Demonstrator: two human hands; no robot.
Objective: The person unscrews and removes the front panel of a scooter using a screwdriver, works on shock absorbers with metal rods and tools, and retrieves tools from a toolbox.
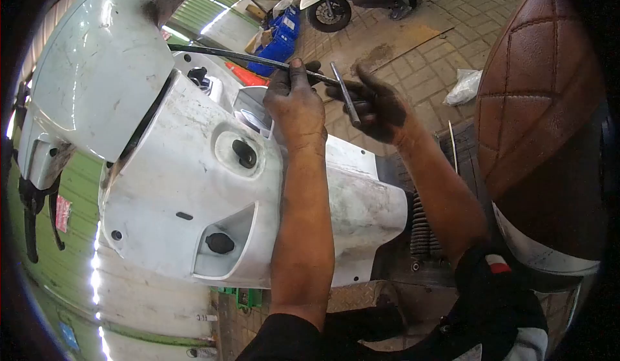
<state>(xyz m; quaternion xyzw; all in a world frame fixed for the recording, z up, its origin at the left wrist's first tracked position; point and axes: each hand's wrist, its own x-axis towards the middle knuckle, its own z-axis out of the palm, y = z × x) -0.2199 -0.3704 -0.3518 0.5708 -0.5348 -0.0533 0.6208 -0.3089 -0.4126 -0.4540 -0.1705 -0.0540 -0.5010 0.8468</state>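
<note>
At the far left, the pale handlebar cover (110, 70) is overhanging the scuffed white front panel (161, 161), and your T-handle tool (239, 55) is reaching out from the cover's edge, slanting rightward above the panel; its far tip isn't showing, so you can't be sure whether it is seating on anything. The long shaft (213, 51) is looking like thin, stiff metal, probably light enough for fingertips and unlikely to be bending, though with your fingers looking so smudged it may be feeling slippery. Next along, your left hand (296, 99) is pinching the shaft close to the handle end, thumb lying on top, and that grip is probably serving best as a loose guide, steadying without binding. Just to the right, the crossbar (345, 94) is lying across the shaft's end, and your right hand (381, 109) is resting half unfolded beside it, fingers curling toward the bar and thumb standing clear; how firmly they are touching, you can't tell. For leverage, both crossbar ends are likely offering the best hold. At the far right, the quilted brown seat (539, 96) is sitting well apart from both hands
</note>
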